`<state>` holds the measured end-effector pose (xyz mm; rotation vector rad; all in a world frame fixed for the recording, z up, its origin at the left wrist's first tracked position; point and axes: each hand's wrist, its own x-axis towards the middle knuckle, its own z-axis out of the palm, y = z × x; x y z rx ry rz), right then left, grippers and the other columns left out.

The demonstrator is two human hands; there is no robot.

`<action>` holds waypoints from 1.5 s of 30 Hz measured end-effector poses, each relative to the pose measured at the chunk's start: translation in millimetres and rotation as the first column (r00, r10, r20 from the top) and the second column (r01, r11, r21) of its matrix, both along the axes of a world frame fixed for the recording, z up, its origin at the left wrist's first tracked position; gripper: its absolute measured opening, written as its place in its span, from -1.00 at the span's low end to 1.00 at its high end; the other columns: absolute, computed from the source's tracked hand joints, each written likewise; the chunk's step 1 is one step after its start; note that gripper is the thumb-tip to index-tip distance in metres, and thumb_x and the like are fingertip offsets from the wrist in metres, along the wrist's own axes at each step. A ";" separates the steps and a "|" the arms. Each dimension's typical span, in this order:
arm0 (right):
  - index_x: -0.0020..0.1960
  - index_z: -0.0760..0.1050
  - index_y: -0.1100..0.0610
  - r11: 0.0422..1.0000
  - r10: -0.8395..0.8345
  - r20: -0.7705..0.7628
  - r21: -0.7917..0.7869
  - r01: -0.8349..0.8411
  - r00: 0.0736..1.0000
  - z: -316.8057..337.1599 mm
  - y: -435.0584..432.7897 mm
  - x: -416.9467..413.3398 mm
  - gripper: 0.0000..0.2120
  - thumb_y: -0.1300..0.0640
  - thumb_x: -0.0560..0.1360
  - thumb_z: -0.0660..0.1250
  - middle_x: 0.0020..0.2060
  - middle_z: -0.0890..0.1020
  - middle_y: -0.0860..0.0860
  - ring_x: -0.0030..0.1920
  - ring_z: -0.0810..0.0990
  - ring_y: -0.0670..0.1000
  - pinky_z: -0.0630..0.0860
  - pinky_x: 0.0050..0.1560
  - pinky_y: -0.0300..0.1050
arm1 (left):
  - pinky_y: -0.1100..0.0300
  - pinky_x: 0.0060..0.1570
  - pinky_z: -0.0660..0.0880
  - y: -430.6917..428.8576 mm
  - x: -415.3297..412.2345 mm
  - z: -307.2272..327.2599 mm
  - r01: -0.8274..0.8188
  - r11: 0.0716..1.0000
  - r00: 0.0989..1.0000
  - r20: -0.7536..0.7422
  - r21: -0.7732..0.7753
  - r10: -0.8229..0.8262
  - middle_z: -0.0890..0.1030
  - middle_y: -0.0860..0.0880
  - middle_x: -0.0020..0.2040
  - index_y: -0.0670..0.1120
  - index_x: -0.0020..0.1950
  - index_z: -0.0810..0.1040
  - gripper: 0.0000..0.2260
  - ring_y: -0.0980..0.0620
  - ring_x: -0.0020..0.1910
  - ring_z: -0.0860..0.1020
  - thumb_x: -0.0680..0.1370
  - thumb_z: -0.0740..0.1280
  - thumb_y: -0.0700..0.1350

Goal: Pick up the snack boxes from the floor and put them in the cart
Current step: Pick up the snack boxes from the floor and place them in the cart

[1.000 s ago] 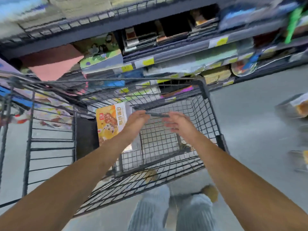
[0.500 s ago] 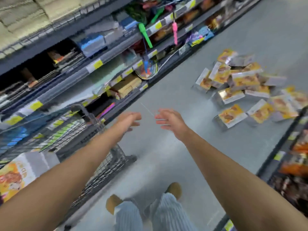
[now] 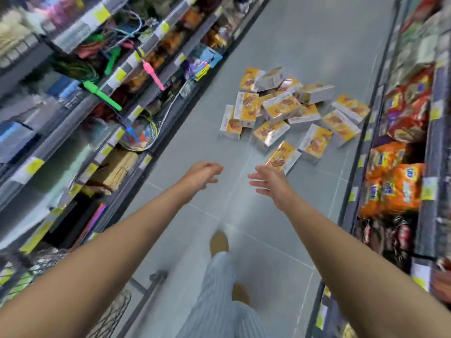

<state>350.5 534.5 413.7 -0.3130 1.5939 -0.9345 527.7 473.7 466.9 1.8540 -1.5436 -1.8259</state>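
Note:
Several yellow-and-white snack boxes lie in a loose heap on the grey floor ahead, in the middle of the aisle. The nearest box lies just beyond my right hand. Both arms stretch forward above the floor. My left hand is empty, fingers loosely bent. My right hand is also empty, with its fingers spread and relaxed. A corner of the black wire cart shows at the lower left, behind my left forearm.
Shelves with goods and yellow price tags line the left side. A rack of orange and red snack bags lines the right. My striped trouser legs and tan shoes stand on the floor tiles between them.
My view has swung from the cart to the aisle. The heap of boxes now lies nearer and more central, and both empty hands have moved towards it.

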 end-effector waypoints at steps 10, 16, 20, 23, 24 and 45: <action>0.12 0.53 0.14 0.994 -0.084 -0.109 0.058 0.091 0.990 -28.6 -83.5 -112.6 -0.81 0.12 0.56 0.23 -0.18 0.64 -0.01 -0.20 0.60 -0.03 0.42 -0.25 -0.18 | 0.14 0.03 0.35 -117.9 -128.8 -36.7 0.183 0.983 0.983 -0.026 0.015 -0.183 0.51 0.03 0.18 -0.03 0.18 0.45 -0.79 0.03 0.10 0.51 0.59 0.24 0.02; -0.07 0.51 0.11 0.969 -0.196 -0.101 0.132 0.208 0.975 -56.5 -144.1 -171.3 -0.89 0.18 0.57 0.21 -0.22 0.61 0.02 -0.29 0.53 -0.02 0.36 -0.28 -0.20 | 0.22 -0.14 0.37 -188.8 -206.0 -72.6 0.257 0.963 0.966 -0.031 0.075 -0.255 0.51 0.00 0.10 -0.03 0.08 0.44 -0.85 0.03 0.09 0.50 0.58 0.25 0.00; -0.12 0.50 0.11 0.932 -0.287 -0.108 0.196 0.304 0.952 -82.9 -165.2 -198.6 -0.88 0.17 0.56 0.21 -0.24 0.61 0.04 -0.32 0.53 -0.02 0.37 -0.30 -0.19 | 0.30 -0.21 0.35 -213.4 -243.6 -102.0 0.280 0.951 0.960 -0.017 0.133 -0.280 0.48 0.00 0.08 -0.03 0.08 0.43 -0.86 0.03 0.06 0.47 0.59 0.25 0.00; -0.18 0.45 0.10 0.906 -0.324 -0.098 0.254 0.338 0.941 -113.6 -171.4 -222.4 -0.83 0.24 0.55 0.16 -0.25 0.59 0.08 -0.33 0.51 -0.01 0.35 -0.33 -0.20 | 0.34 -0.25 0.32 -225.0 -275.6 -135.3 0.312 0.928 0.947 0.016 0.205 -0.322 0.49 -0.02 0.07 -0.06 0.06 0.44 -0.85 0.02 0.04 0.48 0.59 0.25 0.00; -0.19 0.44 0.10 0.902 -0.325 -0.095 0.268 0.338 0.941 -122.0 -172.4 -228.2 -0.82 0.24 0.56 0.15 -0.26 0.58 0.08 -0.33 0.51 -0.01 0.35 -0.32 -0.19 | 0.34 -0.25 0.33 -226.5 -283.3 -144.4 0.318 0.921 0.943 0.023 0.225 -0.332 0.49 -0.02 0.08 -0.06 0.07 0.45 -0.84 0.02 0.04 0.48 0.59 0.25 0.00; 0.09 0.41 0.13 0.806 -0.171 -0.014 0.573 0.148 0.985 -499.6 -238.6 -389.0 -0.90 0.22 0.57 0.21 -0.17 0.55 0.02 -0.34 0.49 -0.14 0.37 -0.53 -0.35 | 0.30 0.00 0.29 -270.8 -460.3 -516.7 0.252 0.893 0.909 0.225 0.373 -0.350 0.44 0.03 0.22 -0.13 0.43 0.32 -0.54 0.09 0.12 0.42 0.58 0.29 -0.02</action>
